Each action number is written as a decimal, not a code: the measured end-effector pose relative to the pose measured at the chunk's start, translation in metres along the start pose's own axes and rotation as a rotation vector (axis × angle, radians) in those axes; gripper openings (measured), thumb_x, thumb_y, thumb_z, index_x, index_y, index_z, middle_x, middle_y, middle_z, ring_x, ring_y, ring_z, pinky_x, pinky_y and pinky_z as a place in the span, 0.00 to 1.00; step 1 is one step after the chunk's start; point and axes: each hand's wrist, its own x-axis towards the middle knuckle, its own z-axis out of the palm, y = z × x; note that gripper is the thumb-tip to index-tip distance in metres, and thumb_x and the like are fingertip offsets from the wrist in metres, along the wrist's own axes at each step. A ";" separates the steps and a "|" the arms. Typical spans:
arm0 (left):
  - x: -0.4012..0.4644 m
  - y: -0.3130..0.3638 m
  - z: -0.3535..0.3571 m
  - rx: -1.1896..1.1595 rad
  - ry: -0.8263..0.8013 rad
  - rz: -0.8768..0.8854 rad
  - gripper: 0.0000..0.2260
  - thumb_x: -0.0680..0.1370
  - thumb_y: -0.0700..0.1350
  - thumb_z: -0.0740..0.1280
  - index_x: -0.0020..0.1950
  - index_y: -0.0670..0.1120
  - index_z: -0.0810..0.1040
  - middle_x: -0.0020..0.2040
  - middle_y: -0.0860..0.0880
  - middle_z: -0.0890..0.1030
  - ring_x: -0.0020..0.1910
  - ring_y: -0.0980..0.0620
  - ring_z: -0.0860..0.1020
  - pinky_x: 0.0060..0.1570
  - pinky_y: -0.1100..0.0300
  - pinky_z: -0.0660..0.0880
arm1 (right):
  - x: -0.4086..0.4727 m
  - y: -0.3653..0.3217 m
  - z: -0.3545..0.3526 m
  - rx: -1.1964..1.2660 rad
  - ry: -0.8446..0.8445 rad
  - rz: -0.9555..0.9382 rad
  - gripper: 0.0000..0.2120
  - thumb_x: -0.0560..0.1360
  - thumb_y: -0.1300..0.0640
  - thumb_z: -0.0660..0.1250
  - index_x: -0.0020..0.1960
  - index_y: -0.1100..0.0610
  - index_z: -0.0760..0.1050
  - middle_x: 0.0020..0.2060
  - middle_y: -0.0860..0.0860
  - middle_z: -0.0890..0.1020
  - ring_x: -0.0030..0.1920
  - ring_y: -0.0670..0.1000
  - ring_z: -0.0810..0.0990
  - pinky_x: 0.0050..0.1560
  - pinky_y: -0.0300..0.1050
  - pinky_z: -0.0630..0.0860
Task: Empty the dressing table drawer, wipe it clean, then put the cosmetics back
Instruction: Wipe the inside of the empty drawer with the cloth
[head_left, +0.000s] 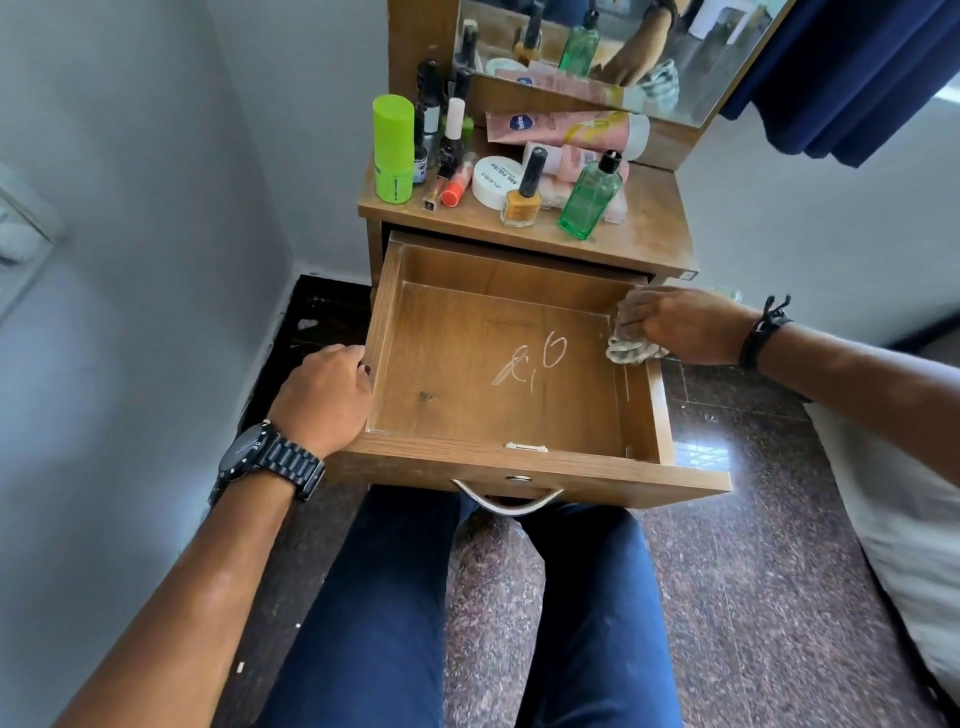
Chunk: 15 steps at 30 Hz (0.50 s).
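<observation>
At the bottom of the frame we see our knees in blue trousers, and just above them the drawer (519, 457) pulled fully out, its curved metal handle (506, 501) toward us. Our left hand (324, 397), in the middle left of the frame, curls its fingers over the left wall of the drawer and holds it steady. Our right hand (680, 325), in the middle right, grips a crumpled pale cloth (631, 351) at the right wall, near the far right corner.

The inside of the drawer holds no cosmetics. Its bottom is smooth brown board with a white scribble (530, 361) in the middle. This mark lies to the left of the cloth, so we judge that the next wipe must travel leftward across the bottom, and the right hand is the nearer one.

Farther, in the upper middle, the cosmetics stand on the table top (654, 228): a green glass bottle (589, 200), an orange nail polish (522, 200), a round white jar (496, 182), a matte lime tube (393, 150) and a pink tube (566, 130) lying on its side. Behind them is the mirror (623, 52).
</observation>
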 end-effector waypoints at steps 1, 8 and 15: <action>0.000 0.000 0.000 -0.001 0.003 -0.001 0.17 0.81 0.43 0.55 0.68 0.39 0.69 0.66 0.43 0.73 0.59 0.45 0.76 0.51 0.55 0.72 | -0.005 -0.007 0.000 0.044 -0.017 -0.021 0.17 0.79 0.60 0.58 0.66 0.50 0.74 0.65 0.45 0.75 0.69 0.44 0.68 0.74 0.36 0.52; 0.001 -0.001 0.002 -0.011 0.019 0.006 0.17 0.81 0.43 0.55 0.68 0.39 0.69 0.65 0.43 0.74 0.59 0.45 0.75 0.50 0.57 0.70 | -0.049 -0.064 0.008 0.298 -0.144 -0.183 0.22 0.74 0.66 0.58 0.60 0.47 0.78 0.60 0.40 0.77 0.64 0.40 0.72 0.66 0.35 0.68; 0.002 -0.003 0.004 -0.019 0.032 0.014 0.17 0.81 0.43 0.55 0.66 0.39 0.70 0.62 0.42 0.75 0.54 0.46 0.76 0.48 0.55 0.71 | -0.008 -0.032 -0.007 0.022 -0.206 -0.106 0.11 0.79 0.49 0.59 0.56 0.51 0.75 0.56 0.45 0.72 0.55 0.43 0.69 0.60 0.40 0.73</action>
